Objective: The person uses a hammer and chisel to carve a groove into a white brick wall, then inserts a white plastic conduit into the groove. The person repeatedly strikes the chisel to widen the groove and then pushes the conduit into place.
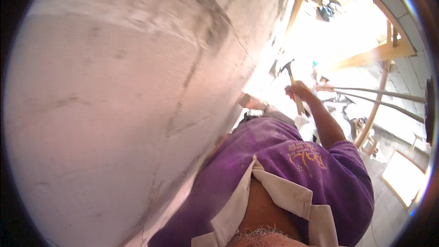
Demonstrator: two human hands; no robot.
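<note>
My right hand (299, 91) is closed round the wooden handle of a hammer (291, 77). The dark metal head points away from me, and the handle's butt sticks out below my fist. My bare right forearm reaches forward from the purple short sleeve. Close on my left stands a large pale plastered wall (105, 105). A reddish-brown, block-like thing (251, 102) shows between the wall and my body; what it is stays unclear. My left hand cannot be made out; my torso and the wall hide that side.
Wooden beams (366, 59) form a frame at the upper right. Beyond my right arm, a slanting pole (376, 105) and two long thin bars (384, 95) stand near scattered rubble. Pale block walling runs along the right rim. Glare washes out the far ground.
</note>
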